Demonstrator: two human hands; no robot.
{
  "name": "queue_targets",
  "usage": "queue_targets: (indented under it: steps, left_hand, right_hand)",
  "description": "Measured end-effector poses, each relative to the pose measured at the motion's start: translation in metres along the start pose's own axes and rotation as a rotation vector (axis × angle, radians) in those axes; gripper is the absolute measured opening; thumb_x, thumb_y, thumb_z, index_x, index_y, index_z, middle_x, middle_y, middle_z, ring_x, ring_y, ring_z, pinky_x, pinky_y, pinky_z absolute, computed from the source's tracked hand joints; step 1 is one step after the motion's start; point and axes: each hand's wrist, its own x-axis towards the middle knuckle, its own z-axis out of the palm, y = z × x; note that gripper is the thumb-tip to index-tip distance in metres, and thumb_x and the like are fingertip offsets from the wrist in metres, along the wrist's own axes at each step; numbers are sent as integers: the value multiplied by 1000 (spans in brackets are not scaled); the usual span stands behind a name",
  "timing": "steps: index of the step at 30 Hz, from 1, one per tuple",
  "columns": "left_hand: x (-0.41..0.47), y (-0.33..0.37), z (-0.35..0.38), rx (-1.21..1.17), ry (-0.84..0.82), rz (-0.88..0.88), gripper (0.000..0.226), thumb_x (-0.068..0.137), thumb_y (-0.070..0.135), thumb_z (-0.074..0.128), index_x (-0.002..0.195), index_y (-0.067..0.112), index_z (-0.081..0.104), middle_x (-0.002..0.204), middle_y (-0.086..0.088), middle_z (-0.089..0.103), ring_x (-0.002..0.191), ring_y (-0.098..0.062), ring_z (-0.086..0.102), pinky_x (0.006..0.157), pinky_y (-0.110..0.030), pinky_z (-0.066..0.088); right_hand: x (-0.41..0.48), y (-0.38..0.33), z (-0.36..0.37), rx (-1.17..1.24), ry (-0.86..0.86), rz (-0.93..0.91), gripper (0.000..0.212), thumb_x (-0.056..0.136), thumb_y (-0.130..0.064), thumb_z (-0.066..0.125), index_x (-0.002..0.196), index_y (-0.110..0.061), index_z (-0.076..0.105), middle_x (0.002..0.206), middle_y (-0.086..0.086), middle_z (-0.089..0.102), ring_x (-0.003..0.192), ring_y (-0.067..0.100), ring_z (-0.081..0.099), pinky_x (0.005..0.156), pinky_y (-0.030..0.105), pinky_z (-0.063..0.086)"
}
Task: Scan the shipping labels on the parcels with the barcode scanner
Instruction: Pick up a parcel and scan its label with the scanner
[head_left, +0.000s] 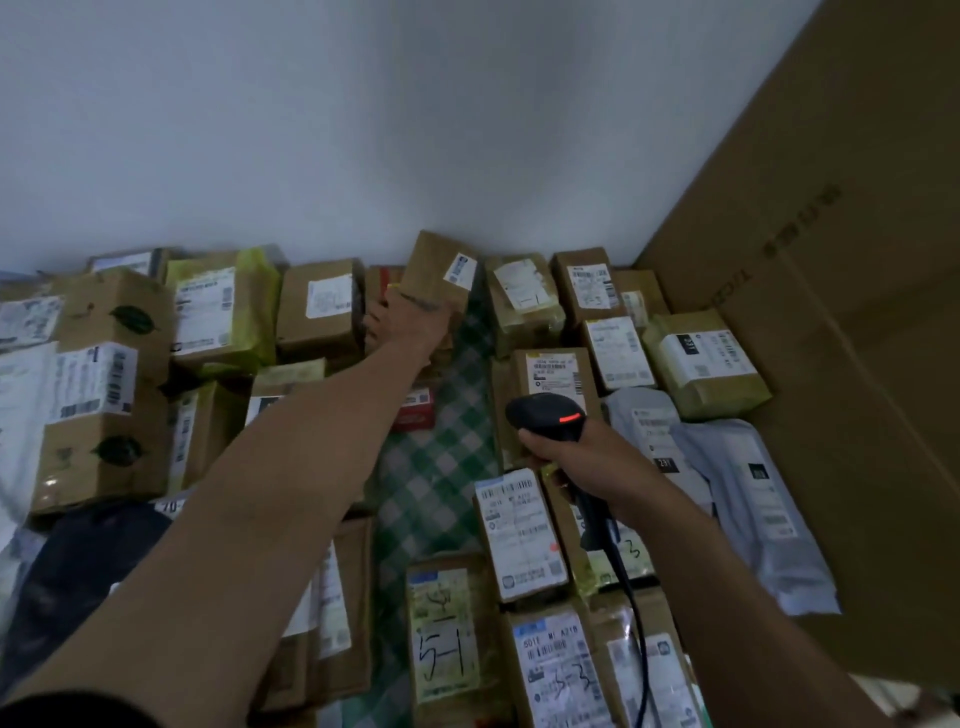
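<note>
left hand (402, 318) fingers hidden behind parcel (435, 271), label (522, 530) print unreadable

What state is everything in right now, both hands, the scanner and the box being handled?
Left hand, grips the tilted brown box at its near edge.
Right hand, grips the barcode scanner by its handle.
Barcode scanner, held, red light on, cable attached.
Tilted brown box, tipped up, label showing.
Other parcels, lying still, labels mostly up.

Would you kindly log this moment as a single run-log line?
left hand: grips tilted brown parcel | right hand: holds barcode scanner, red light on | label: visible on the gripped parcel
</note>
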Motion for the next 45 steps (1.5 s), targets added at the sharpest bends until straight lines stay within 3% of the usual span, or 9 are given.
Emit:
queue_targets:
  steps: [5,10,13,16,21,28,32,40,45]
  left_hand:
    - [-6,1,10,-198,29,187,67,85,46,78,139,20,48,131,-6,62,122,-27,59,106,-41,47]
    - [-32,7,3,-682,-92,186,58,91,14,75,142,18,48,124,1,62,112,-16,62,94,-24,55]
    - [-77,6,-17,-716,-97,267,67,93,6,74,149,18,40,116,11,57,108,-5,58,77,-5,51]
    - [-128,-13,-36,-790,-206,300,80,91,10,77,154,28,31,136,6,54,128,-13,52,94,-23,52]
    - [-216,-67,-66,-902,-298,226,78,92,11,75,152,42,34,145,6,51,126,-15,56,94,-35,56]
    - [-294,-135,-83,-870,-397,131,55,87,14,79,132,39,58,129,4,66,113,-24,68,93,-51,59]
    - [-313,-156,-87,-907,-463,44,47,89,7,75,129,29,63,125,-8,69,101,-30,73,73,-39,61]
    - [-336,-165,-101,-1007,-564,-39,40,83,15,73,123,17,70,114,-11,75,84,-20,71,57,-26,53]
    - [-345,-174,-101,-826,-660,72,56,74,28,88,126,28,67,110,3,78,95,-16,75,75,-29,58]
  right_hand:
    - [-3,3,0,-10,9,13,24,92,-40,75,106,-20,74,94,9,79,62,9,65,61,31,51]
    - [-20,1,-3,38,28,-41,17,93,-38,75,107,-29,73,92,4,78,67,13,63,61,31,50]
    - [-33,2,-8,78,42,-51,17,93,-38,75,106,-27,74,87,-1,77,61,10,60,59,30,49]
    - [-53,4,-13,131,69,-65,19,92,-38,76,101,-22,75,88,3,79,63,13,61,67,35,50]
    - [-93,13,-13,242,97,-129,19,92,-34,77,108,-26,73,96,9,78,68,19,60,66,35,50]
    - [-134,37,5,358,280,-230,42,85,-38,82,123,-38,63,106,-12,76,100,14,73,81,39,59]
    - [-151,50,16,395,297,-266,54,81,-41,86,129,-39,60,114,-13,74,107,16,72,94,49,58]
    - [-174,59,25,299,329,-329,49,81,-19,87,119,-37,63,104,-17,74,100,4,68,83,31,53]
    - [-180,54,34,298,323,-403,45,84,-1,81,106,-35,62,103,-10,72,89,-5,68,67,12,52]
